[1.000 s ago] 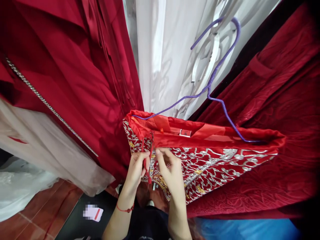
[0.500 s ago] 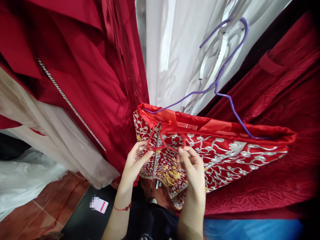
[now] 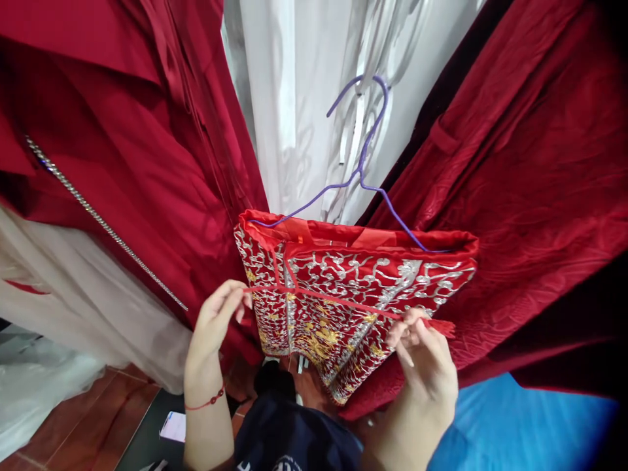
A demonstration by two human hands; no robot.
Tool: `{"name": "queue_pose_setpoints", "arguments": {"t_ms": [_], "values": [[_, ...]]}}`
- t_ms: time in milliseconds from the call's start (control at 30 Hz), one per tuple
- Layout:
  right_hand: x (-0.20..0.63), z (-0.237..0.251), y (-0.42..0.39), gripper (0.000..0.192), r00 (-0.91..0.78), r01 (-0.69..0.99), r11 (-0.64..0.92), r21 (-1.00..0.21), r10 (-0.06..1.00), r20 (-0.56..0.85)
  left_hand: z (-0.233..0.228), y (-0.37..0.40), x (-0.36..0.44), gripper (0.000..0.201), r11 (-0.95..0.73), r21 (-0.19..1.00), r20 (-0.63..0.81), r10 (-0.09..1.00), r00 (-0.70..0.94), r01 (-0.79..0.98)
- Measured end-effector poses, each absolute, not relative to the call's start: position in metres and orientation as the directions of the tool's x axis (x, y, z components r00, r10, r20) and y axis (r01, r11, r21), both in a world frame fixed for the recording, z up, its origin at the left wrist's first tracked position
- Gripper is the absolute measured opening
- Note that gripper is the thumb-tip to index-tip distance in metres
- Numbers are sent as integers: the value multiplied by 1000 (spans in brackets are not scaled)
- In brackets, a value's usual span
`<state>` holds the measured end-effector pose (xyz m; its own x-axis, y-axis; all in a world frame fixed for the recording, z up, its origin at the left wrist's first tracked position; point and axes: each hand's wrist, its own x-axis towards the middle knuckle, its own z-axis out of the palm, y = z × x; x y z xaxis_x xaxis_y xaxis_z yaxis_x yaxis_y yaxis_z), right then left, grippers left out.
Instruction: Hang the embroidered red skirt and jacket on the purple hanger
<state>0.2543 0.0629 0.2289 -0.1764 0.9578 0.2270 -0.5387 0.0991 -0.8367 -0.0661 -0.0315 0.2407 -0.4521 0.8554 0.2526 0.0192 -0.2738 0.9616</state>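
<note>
A red garment [image 3: 373, 275] with silver and gold embroidery hangs folded over a purple hanger [image 3: 363, 163]. A thin red cord [image 3: 338, 299] with a tassel runs taut across its front. My left hand [image 3: 216, 320] pinches the cord's left end beside the garment's left edge. My right hand [image 3: 422, 353] pinches the right end by the red tassel, below the garment's lower right. A red string bracelet circles my left wrist.
Dark red dresses [image 3: 122, 150] hang at left, one with a rhinestone strap [image 3: 98, 219]. White gowns [image 3: 304, 98] hang behind; a dark red velvet dress [image 3: 534, 196] hangs at right. White tulle [image 3: 49, 307], a tiled floor, a small card [image 3: 173, 426] and blue fabric [image 3: 515, 432] lie below.
My hands have moved apart from the garment's left seam, drawing the red cord out straight across the embroidered front. The camera view shifted, so the hanger now sits more central.
</note>
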Motion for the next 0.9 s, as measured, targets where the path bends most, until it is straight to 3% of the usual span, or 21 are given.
{"name": "queue_pose_setpoints", "arguments": {"t_ms": [67, 133, 267, 400, 533, 600, 667, 767, 833, 900], "values": [[264, 227, 63, 18, -69, -586, 161, -794, 967, 247, 244, -26, -66, 28, -409, 911, 269, 694, -668, -59], [272, 223, 64, 25, 39, -652, 218, -726, 966, 255, 247, -19, -65, 33, -495, 860, 224, 581, -782, -121], [285, 220, 63, 35, 209, -709, 303, -636, 953, 221, 253, -12, -68, 37, -603, 780, 192, 484, -853, -167], [295, 221, 63, 36, 351, -715, 381, -587, 921, 171, 259, -12, -75, 36, -717, 692, 241, 337, -910, -83], [302, 222, 66, 33, 449, -686, 465, -560, 876, 177, 260, -7, -78, 33, -720, 692, 247, 308, -919, -55], [304, 221, 67, 30, 464, -645, 457, -612, 871, 161, 258, -4, -81, 32, -697, 714, 247, 337, -909, -64], [303, 219, 67, 31, 451, -538, 398, -743, 881, 145, 254, -3, -84, 27, -623, 781, 276, 380, -883, -23], [292, 216, 70, 34, 429, -132, 249, -959, 887, 172, 251, -5, -90, 26, -430, 867, 441, 430, -788, 251], [277, 216, 73, 33, 454, 145, 201, -969, 857, 246, 252, -6, -91, 32, -326, 829, 559, 461, -689, 455], [256, 219, 76, 31, 464, 253, 246, -936, 818, 340, 254, -5, -90, 31, -290, 792, 605, 492, -626, 537]]}}
